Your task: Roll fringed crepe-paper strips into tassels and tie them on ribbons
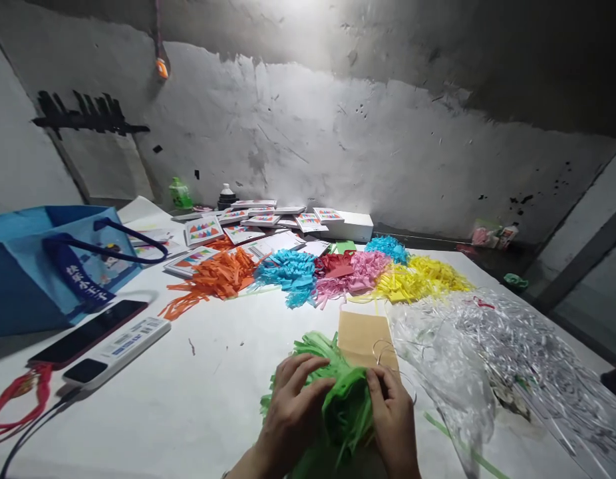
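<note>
Nearest are the left hand [295,402] and right hand [395,419], with the green fringe bundle [348,392] between them over the table [203,412]; the right grip pinches the bundle's edge between thumb and fingers; the left grip curls against its other side, how tightly I cannot tell; brown paper [365,336] lies just beyond; leftward, open white surface runs to the white device [121,349]; rightward, clear plastic [458,372] crowds close; fringe heaps [288,273] in 5 colours bound the far side.
</note>
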The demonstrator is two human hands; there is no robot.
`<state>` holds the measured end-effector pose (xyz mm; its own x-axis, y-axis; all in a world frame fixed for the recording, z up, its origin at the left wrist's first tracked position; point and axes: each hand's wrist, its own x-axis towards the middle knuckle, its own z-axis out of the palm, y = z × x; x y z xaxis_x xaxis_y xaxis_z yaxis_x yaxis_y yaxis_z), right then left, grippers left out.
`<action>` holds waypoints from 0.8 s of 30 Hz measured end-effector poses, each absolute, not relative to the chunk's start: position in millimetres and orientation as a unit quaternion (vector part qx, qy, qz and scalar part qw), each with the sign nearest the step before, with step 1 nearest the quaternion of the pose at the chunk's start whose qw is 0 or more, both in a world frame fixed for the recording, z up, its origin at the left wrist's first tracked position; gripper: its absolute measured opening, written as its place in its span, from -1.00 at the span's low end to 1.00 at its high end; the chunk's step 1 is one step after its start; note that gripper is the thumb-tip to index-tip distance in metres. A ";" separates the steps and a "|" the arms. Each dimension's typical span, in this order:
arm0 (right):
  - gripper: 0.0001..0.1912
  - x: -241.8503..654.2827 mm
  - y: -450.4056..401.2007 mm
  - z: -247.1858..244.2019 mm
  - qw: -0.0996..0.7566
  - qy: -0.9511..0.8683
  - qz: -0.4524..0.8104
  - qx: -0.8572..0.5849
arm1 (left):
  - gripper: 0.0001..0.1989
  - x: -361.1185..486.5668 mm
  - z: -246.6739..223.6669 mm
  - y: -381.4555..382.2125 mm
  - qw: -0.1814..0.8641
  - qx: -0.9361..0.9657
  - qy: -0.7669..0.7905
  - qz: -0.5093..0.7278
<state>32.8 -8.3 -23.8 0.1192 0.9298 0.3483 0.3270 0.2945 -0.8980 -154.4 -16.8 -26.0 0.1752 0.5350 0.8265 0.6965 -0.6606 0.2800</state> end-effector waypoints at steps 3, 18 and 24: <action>-0.62 30.0 -9.1 -19.6 0.547 -0.614 0.257 -0.508 | -0.85 -147.4 -19.5 -15.4 0.063 -0.775 -0.395 -0.490; -0.52 55.2 20.6 -31.8 0.574 -0.591 0.179 -0.538 | -0.87 -142.2 -0.7 -21.3 -0.063 -0.738 -0.329 -0.585; -0.47 88.3 36.5 -33.6 0.589 -0.546 0.187 -0.566 | -0.65 -153.0 47.9 -4.1 -0.213 -0.444 -0.464 -0.737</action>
<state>88.3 36.5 -33.6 0.3332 0.8378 0.4325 0.3984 0.2906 -0.8699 -153.0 -4.1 47.9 -0.5155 0.7252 0.4565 0.0986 -0.4789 0.8723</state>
